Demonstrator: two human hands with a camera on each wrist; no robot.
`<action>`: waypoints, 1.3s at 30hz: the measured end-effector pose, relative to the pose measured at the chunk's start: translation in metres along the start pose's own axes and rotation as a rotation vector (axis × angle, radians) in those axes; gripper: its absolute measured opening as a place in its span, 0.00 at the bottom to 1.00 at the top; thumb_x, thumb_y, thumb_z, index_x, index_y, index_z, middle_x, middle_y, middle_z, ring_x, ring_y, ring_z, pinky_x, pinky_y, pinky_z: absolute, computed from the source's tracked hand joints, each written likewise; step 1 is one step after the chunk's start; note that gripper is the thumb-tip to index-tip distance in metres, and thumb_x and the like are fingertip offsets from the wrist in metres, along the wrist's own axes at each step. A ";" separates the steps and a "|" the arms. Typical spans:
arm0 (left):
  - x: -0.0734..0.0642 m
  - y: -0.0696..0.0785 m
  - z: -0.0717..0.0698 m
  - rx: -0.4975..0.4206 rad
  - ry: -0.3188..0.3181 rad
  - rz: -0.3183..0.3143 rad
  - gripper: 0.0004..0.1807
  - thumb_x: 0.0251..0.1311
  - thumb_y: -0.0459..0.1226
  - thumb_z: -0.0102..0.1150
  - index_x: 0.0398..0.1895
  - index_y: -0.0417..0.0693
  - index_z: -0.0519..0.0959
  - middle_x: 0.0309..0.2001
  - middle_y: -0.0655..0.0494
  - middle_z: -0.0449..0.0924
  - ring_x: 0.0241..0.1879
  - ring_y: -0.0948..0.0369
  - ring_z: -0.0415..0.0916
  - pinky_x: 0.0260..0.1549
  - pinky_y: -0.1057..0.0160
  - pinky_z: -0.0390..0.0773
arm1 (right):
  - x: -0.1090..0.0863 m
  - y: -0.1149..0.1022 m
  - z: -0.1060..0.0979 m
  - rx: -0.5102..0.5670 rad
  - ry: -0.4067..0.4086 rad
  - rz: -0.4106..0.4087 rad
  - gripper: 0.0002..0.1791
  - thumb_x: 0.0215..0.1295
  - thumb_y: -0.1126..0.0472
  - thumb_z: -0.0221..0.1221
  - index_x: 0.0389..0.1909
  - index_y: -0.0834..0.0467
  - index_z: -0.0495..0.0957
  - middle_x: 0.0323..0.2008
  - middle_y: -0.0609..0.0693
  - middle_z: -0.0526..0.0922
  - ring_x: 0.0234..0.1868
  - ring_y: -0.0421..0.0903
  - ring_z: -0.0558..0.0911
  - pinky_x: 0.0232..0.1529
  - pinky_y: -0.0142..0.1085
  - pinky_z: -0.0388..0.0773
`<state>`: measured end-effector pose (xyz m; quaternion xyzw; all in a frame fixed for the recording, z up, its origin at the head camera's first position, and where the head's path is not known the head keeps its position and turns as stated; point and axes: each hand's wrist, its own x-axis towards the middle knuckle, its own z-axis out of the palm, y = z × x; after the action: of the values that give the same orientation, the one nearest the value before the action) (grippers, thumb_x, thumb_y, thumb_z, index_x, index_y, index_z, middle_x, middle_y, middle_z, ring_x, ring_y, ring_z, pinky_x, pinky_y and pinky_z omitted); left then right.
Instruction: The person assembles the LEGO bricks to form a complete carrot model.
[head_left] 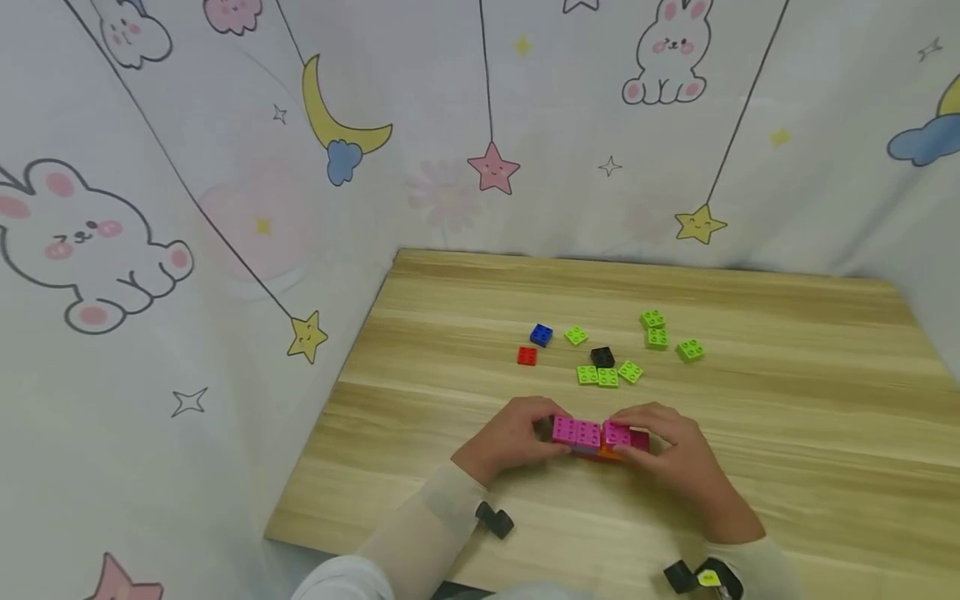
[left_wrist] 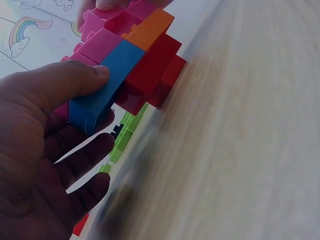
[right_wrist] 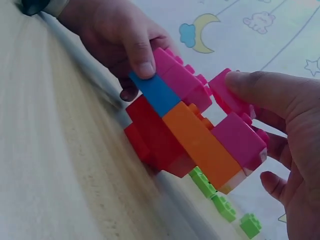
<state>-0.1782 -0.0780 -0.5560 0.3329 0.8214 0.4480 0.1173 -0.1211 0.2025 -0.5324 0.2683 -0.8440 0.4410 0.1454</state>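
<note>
A stepped stack of toy building bricks [right_wrist: 157, 132] has red bricks at the bottom, a blue brick [left_wrist: 107, 82] and an orange brick [right_wrist: 200, 145] above, and pink bricks [head_left: 576, 432] on top. My left hand [head_left: 517, 437] grips one end, its thumb lying on the blue brick in the left wrist view. My right hand [head_left: 678, 450] pinches a loose pink brick [right_wrist: 227, 95] between thumb and fingers. That brick is held tilted over a gap in the pink row, where bare orange studs show in the right wrist view. The right fingers are partly hidden behind it.
Beyond the stack, several light green bricks [head_left: 607, 377] lie scattered on the wooden table [head_left: 420, 350]. Among them are a black brick [head_left: 602, 357], a blue brick [head_left: 541, 335] and a red brick [head_left: 527, 356]. A printed cloth [head_left: 585, 208] hangs behind the table.
</note>
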 end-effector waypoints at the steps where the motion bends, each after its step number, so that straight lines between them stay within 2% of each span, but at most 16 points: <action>1: 0.000 0.000 0.000 -0.001 0.002 0.001 0.16 0.58 0.41 0.77 0.49 0.59 0.86 0.45 0.73 0.84 0.44 0.71 0.77 0.49 0.69 0.79 | -0.001 0.000 0.001 -0.009 0.001 0.003 0.24 0.50 0.68 0.79 0.48 0.47 0.89 0.47 0.42 0.89 0.50 0.38 0.84 0.58 0.22 0.69; 8: 0.000 0.000 0.000 0.016 0.005 0.017 0.15 0.58 0.41 0.77 0.49 0.59 0.86 0.45 0.73 0.84 0.44 0.72 0.77 0.49 0.70 0.79 | -0.005 0.000 0.007 -0.051 0.039 -0.042 0.21 0.46 0.67 0.81 0.42 0.47 0.90 0.46 0.42 0.89 0.49 0.42 0.83 0.57 0.27 0.68; 19: 0.001 0.002 -0.002 0.033 0.000 0.018 0.16 0.59 0.41 0.77 0.50 0.60 0.85 0.45 0.74 0.83 0.44 0.71 0.77 0.50 0.71 0.78 | -0.008 -0.005 0.009 -0.043 0.120 -0.029 0.19 0.44 0.69 0.81 0.39 0.52 0.90 0.44 0.46 0.89 0.49 0.44 0.83 0.58 0.21 0.72; 25: 0.002 0.003 -0.003 0.033 -0.004 0.015 0.16 0.59 0.41 0.77 0.49 0.60 0.86 0.45 0.74 0.83 0.43 0.71 0.77 0.49 0.71 0.79 | -0.011 -0.001 0.011 -0.140 0.082 -0.069 0.19 0.44 0.66 0.82 0.39 0.54 0.89 0.44 0.46 0.88 0.49 0.46 0.81 0.58 0.22 0.69; 30: 0.002 0.002 -0.002 0.026 -0.001 0.023 0.16 0.59 0.42 0.77 0.49 0.59 0.86 0.45 0.74 0.84 0.43 0.71 0.77 0.48 0.70 0.79 | -0.009 0.002 0.012 -0.192 0.053 -0.077 0.21 0.44 0.64 0.82 0.43 0.54 0.90 0.44 0.43 0.87 0.47 0.45 0.79 0.54 0.29 0.71; 34: 0.002 0.000 -0.001 0.030 -0.004 0.029 0.16 0.59 0.42 0.77 0.50 0.59 0.86 0.45 0.74 0.83 0.43 0.72 0.76 0.48 0.71 0.79 | -0.006 0.001 0.011 -0.197 0.016 -0.065 0.19 0.45 0.63 0.82 0.40 0.54 0.90 0.43 0.41 0.86 0.46 0.44 0.80 0.52 0.33 0.72; 39: 0.000 0.000 -0.001 0.009 -0.005 -0.007 0.16 0.59 0.42 0.77 0.50 0.60 0.86 0.45 0.75 0.83 0.43 0.71 0.77 0.48 0.70 0.79 | -0.002 -0.001 0.012 -0.183 -0.007 -0.114 0.18 0.43 0.66 0.82 0.37 0.55 0.89 0.40 0.41 0.86 0.45 0.44 0.81 0.58 0.34 0.69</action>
<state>-0.1787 -0.0788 -0.5559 0.3315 0.8244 0.4429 0.1196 -0.1195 0.1929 -0.5396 0.3029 -0.8648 0.3521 0.1910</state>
